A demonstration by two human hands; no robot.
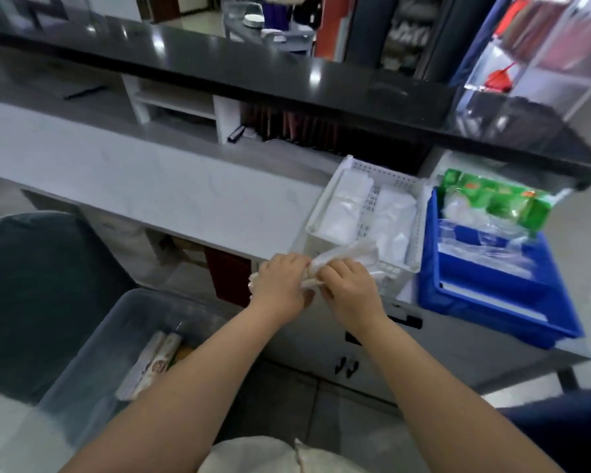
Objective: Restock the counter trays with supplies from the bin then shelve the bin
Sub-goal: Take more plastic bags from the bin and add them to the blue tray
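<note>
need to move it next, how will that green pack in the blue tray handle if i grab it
The green pack looks soft and crinkly, so probably floppy and light. It leans on the blue tray rim, so a push may tip it. Its glossy film may be slippery.

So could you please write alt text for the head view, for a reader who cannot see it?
Both hands, left and right, grip a white plastic packet at the near edge of a white tray on the counter. A blue tray with a green pack sits right of it; a clear bin stands lower left.
</note>
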